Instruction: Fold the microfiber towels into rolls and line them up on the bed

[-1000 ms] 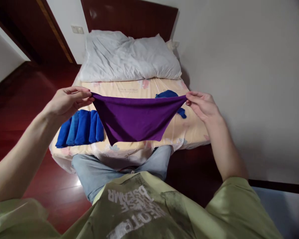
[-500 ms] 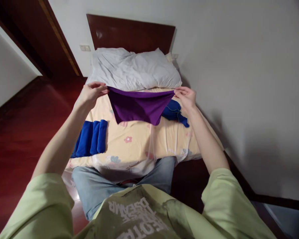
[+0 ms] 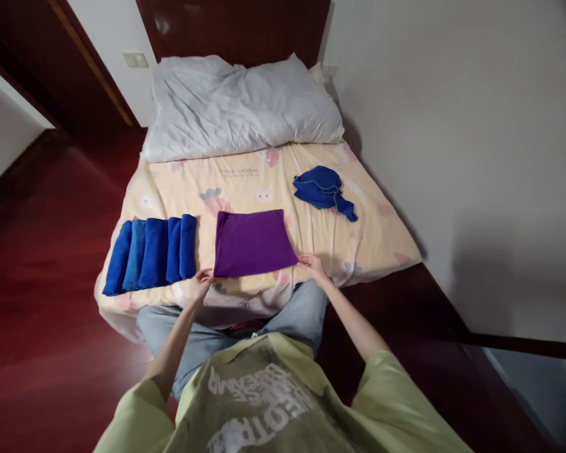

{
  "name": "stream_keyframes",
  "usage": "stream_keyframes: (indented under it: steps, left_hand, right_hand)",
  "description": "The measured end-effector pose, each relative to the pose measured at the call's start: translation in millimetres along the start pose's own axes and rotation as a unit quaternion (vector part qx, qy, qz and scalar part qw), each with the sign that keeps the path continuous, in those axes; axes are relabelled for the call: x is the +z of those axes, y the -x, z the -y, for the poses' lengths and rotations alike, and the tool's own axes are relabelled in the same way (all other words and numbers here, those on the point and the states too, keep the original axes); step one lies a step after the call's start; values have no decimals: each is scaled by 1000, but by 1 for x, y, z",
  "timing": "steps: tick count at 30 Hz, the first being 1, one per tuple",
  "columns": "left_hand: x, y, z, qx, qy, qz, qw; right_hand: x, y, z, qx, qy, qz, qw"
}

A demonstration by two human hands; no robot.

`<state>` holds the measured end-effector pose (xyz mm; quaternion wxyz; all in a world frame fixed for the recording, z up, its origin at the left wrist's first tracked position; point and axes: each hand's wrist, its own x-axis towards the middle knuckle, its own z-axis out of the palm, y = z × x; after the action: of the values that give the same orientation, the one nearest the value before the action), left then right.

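A purple cloth [image 3: 253,243] lies flat as a folded square on the yellow patterned bedsheet [image 3: 264,182], near the bed's front edge. My left hand [image 3: 200,284] pinches its near left corner. At the near right corner my right hand [image 3: 312,265] does the same. To the left of the cloth several rolled blue cloths [image 3: 151,253] lie side by side in a row. A crumpled blue cloth [image 3: 324,189] sits further back on the right of the bed.
A white pillow [image 3: 236,107] lies at the head of the bed against a dark wooden headboard [image 3: 236,28]. A white wall [image 3: 453,126] runs along the bed's right side. Dark red wooden floor [image 3: 38,251] spreads to the left.
The purple cloth was held up stretched between both hands in the air. Now it lies flat and squared on the bed, and both hands have come down to its near corners.
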<state>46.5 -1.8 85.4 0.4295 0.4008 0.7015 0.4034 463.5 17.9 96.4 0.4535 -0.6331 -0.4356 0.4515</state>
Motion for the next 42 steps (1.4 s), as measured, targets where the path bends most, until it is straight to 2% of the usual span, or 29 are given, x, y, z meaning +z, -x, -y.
stream_keyframes:
  steps: [2,5,8,14,17,23,26,32,34,37,42]
  left_hand:
    - [6,15,38,-46,-27,15,998]
    - [7,21,63,-47,-52,22,997]
    - [7,13,63,-14,-110,6,994]
    - [10,-3,56,10,-232,7,973]
    - [9,-2,58,2,-215,7,977]
    - [-2,1,71,-32,-58,21,998]
    - [-13,4,83,-19,-100,29,994]
    - [-30,21,99,54,-214,17,975]
    - [-30,24,98,66,-231,19,970]
    - [-28,25,96,53,-223,20,973]
    - [-26,24,101,0,-135,37,990]
  right_hand:
    - [9,18,-37,56,8,19,998]
    - [14,27,-64,67,17,6,998]
    - [12,20,-72,59,22,-17,998]
    - [9,11,-79,61,55,9,997]
    - [7,13,-85,54,76,24,995]
    - [-1,15,-89,27,144,-3,989]
    - [-9,17,-91,29,164,-7,986]
    - [-28,32,-104,22,265,-41,963]
    - [-26,39,-107,19,239,-19,971]
    - [-9,45,-110,14,182,18,983]
    - [20,45,-116,17,121,-14,992]
